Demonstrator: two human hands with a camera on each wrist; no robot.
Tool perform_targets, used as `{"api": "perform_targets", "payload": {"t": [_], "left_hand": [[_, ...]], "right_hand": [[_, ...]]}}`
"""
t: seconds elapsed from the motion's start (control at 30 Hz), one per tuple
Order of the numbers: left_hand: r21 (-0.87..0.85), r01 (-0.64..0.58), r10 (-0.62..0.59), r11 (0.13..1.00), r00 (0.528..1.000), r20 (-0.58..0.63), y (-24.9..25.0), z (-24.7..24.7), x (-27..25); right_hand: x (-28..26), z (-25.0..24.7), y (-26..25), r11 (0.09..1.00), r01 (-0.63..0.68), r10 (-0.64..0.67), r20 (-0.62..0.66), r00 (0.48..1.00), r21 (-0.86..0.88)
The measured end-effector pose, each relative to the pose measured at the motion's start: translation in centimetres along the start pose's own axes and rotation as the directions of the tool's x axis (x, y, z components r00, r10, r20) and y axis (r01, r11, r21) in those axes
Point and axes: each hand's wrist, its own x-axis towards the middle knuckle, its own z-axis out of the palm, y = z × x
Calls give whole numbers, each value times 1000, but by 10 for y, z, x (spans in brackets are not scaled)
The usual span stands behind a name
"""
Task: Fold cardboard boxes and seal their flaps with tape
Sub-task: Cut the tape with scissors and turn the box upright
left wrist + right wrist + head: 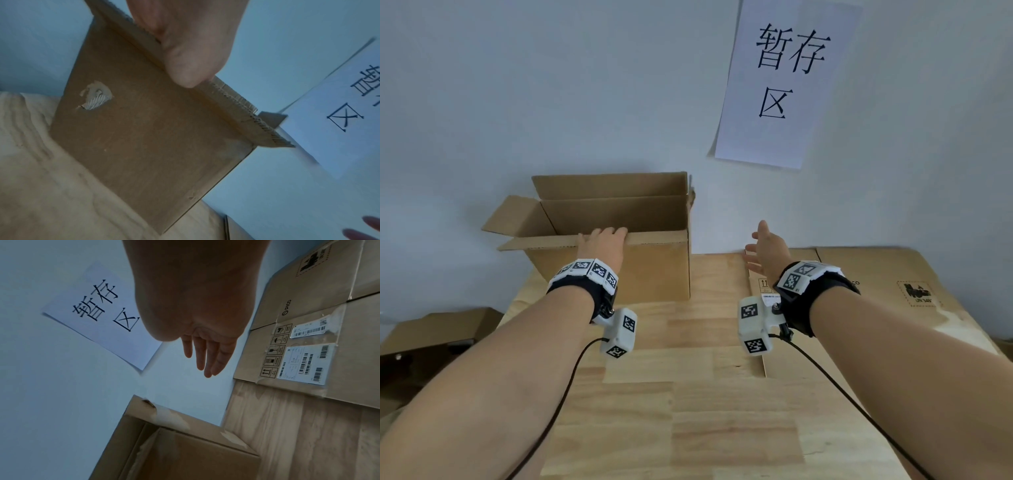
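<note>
Two hands up: left hand (604, 241) curled over near flap (599, 240) of open box (613, 267) at surface's (688, 394) far-left edge, long axis crosswise; right hand (768, 248) splayed, empty, just right of box, nearer unfolded right flap.

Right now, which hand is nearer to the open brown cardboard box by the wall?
Left. The left hand grips the open brown cardboard box at its near top edge; the right hand hovers open, apart, to its right.
</note>
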Motion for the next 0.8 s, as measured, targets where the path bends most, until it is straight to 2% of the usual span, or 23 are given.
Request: {"api": "perform_targets", "payload": {"t": [0.23,0.5,0.63,0.8], "left_hand": [[-96,30,-38,995,996,-85,-2,1,14],[-119,-27,5,993,983,-182,17,5,2],[-159,-127,81,979,960,-270,42,1,-13],[-132,-361,277,923,863,-422,94,7,-45]], "right_hand": [[14,-6,15,999,-39,39,-27,999,4],[16,-15,30,998,-55,55,4,998,-26],[8,-25,43,997,-71,72,30,997,-18],[-5,-61,69,991,-129,128,38,991,38]]}}
